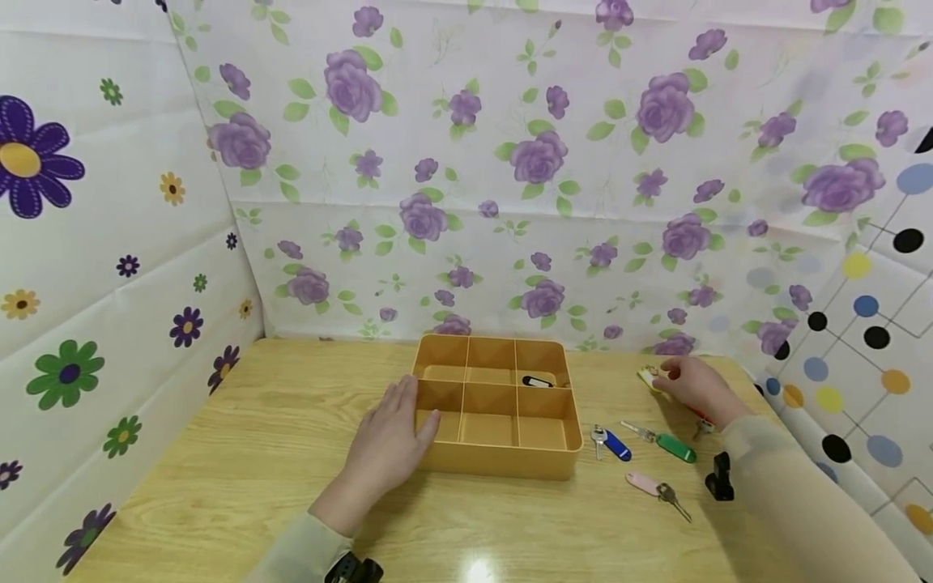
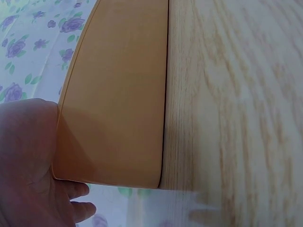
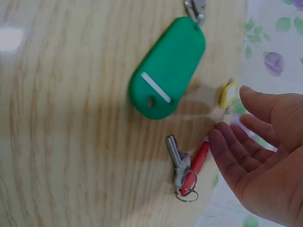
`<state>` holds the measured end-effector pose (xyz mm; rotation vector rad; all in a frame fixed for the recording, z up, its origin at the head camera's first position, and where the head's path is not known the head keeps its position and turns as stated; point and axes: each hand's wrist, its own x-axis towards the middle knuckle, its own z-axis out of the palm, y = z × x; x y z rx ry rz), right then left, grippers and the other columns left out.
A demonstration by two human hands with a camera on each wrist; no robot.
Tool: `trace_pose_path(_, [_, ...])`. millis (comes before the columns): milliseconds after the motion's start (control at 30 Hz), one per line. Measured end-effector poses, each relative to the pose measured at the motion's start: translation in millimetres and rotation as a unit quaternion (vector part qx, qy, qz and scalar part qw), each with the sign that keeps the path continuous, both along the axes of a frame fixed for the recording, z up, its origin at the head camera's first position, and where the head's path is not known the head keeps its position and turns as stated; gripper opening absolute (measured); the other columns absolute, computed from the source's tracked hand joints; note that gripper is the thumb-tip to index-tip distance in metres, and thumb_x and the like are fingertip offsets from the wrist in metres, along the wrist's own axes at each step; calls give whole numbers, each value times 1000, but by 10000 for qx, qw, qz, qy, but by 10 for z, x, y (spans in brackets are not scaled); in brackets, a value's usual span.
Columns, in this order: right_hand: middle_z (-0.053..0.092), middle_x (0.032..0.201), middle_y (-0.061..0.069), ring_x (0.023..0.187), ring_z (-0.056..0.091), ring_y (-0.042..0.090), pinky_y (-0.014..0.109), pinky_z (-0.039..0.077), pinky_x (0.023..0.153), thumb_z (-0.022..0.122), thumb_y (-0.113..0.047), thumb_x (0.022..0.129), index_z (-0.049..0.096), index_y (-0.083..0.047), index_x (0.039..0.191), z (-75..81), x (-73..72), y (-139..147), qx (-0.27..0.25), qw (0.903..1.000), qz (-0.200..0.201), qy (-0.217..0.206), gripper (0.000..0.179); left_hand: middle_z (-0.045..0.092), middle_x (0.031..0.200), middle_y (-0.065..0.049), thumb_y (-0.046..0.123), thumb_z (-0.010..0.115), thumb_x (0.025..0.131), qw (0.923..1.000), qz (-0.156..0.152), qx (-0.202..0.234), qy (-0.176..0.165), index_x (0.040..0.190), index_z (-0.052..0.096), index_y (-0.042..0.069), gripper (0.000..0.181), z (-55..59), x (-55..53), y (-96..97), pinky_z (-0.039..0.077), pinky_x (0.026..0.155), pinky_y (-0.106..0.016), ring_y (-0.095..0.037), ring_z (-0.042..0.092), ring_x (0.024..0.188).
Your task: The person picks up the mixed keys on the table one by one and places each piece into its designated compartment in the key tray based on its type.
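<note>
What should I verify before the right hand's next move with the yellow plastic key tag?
1. Left hand touching tan plastic six-compartment box: ok, at its left side.
2. Right hand near yellow plastic key tag: ok.
3. Yellow tag pinched: not ok, thumb and fingers look apart in the right wrist view.
4. Fingers clear of red plastic key tag: cannot tell.
5. Black-and-white plastic key tag inside box: ok, back-right compartment.

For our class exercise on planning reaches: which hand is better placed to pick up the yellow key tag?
Right, most likely. The right hand is just beside the yellow key tag, while the left hand rests at the left side of the box, farther away.
</note>
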<state>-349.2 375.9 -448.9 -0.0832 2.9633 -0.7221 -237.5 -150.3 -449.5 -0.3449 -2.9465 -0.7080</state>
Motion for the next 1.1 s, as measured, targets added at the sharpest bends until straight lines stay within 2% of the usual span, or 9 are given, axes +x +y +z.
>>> trace_pose_path(167, [54, 146, 45, 128, 58, 60, 70, 51, 104, 64, -28, 112, 39, 18, 160, -28, -10, -44, 31, 9999, -107, -22, 71, 21, 181, -20, 54, 42, 118, 10000, 28, 7, 5, 174, 20, -4, 83, -21, 1, -10, 25, 128, -70, -43, 19, 166])
trace_pose_path(267, [60, 136, 44, 119, 64, 56, 68, 54, 99, 67, -26, 110, 49, 18, 152, -42, -8, -74, 131, 9998, -88, 110, 64, 20, 181, -20, 54, 42, 118, 10000, 40, 32, 4, 174, 20, -4, 83, -29, 5, -18, 25, 128, -71, -44, 19, 166])
trace_pose_path(333, [67, 103, 34, 90, 67, 45, 57, 58, 82, 68, -26, 110, 66, 16, 121, -61, -11, -83, 162, 9997, -88, 160, 44, 20, 181, -20, 55, 41, 118, 10000, 30, 66, 1, 174, 20, -4, 84, -30, 6, -15, 24, 128, -71, -44, 18, 166])
trace_pose_path(400, [56, 74, 15, 65, 53, 29, 44, 48, 64, 70, -26, 109, 61, 5, 86, -82, -16, -84, 174, 9996, -75, 211, 40, 19, 181, -21, 55, 41, 118, 10000, 16, 95, -6, 174, 19, -4, 84, -32, 3, -9, 24, 128, -71, -44, 18, 166])
trace_pose_path(500, [37, 63, 0, 59, 34, 18, 38, 32, 61, 70, -26, 109, 49, -11, 71, -103, -29, -84, 133, 9998, -121, 107, 46, 20, 181, -21, 55, 41, 118, 9999, 11, 117, 24, 173, 20, -4, 84, -35, -6, 0, 24, 128, -70, -45, 19, 166])
trace_pose_path(633, [71, 91, 17, 78, 63, 28, 47, 53, 73, 69, -26, 109, 74, 4, 100, -94, -18, -101, 271, 9993, -254, 33, 32, 21, 180, -21, 55, 41, 118, 9999, 1, 92, 45, 173, 20, -4, 84, -37, -12, 4, 25, 128, -70, -45, 20, 166])
trace_pose_path(733, [73, 119, 28, 98, 70, 37, 58, 57, 86, 69, -25, 110, 73, 10, 122, -81, -10, -113, 383, 9987, -335, 24, 37, 21, 181, -21, 55, 41, 118, 10000, -7, 90, 25, 174, 19, -4, 84, -42, -10, 3, 24, 128, -71, -44, 19, 166])
trace_pose_path(867, [71, 114, 28, 94, 67, 37, 55, 54, 83, 68, -22, 110, 71, 9, 116, -72, -13, -121, 427, 9982, -412, -29, 31, 20, 181, -21, 55, 41, 118, 9999, -19, 117, -1, 174, 19, -4, 84, -45, -9, 4, 24, 128, -70, -44, 18, 167])
trace_pose_path(1100, [72, 123, 29, 101, 71, 39, 58, 57, 89, 68, -20, 109, 71, 10, 128, -109, -37, -98, 316, 9988, -379, -55, 36, 20, 180, -21, 55, 40, 118, 10000, -47, 45, 63, 173, 18, -5, 84, -50, -20, 2, 26, 127, -71, -44, 18, 166])
